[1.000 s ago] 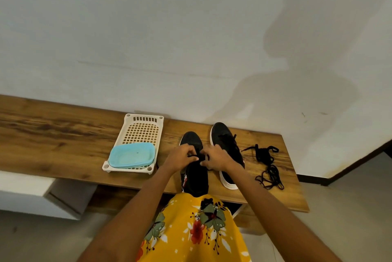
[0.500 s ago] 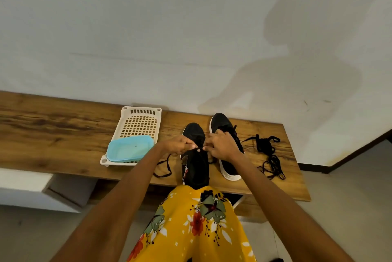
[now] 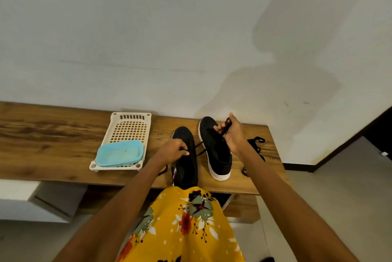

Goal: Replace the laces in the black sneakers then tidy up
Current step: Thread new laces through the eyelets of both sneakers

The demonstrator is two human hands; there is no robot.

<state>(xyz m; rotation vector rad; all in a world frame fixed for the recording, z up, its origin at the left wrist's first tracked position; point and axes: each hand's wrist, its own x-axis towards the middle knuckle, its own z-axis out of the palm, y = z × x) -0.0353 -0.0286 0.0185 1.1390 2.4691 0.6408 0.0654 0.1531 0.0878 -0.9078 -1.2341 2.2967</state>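
Note:
Two black sneakers stand side by side on the wooden bench (image 3: 42,145). The left sneaker (image 3: 186,166) lies under my left hand (image 3: 172,151), which pinches a black lace at its eyelets. My right hand (image 3: 232,134) is raised over the right sneaker (image 3: 216,151) and grips the other part of that black lace (image 3: 200,149), pulled taut across from the left shoe. A loose bundle of black laces (image 3: 255,145) lies on the bench right of the shoes, partly hidden by my right arm.
A white perforated plastic tray (image 3: 129,128) sits left of the shoes with a light blue container (image 3: 119,153) in its near end. A white wall rises behind the bench. My yellow floral garment (image 3: 184,225) fills the lower middle.
My right hand has lifted away from the left shoe, up and to the right, drawing the lace out. The left hand stays on the left sneaker. The camera has tilted slightly.

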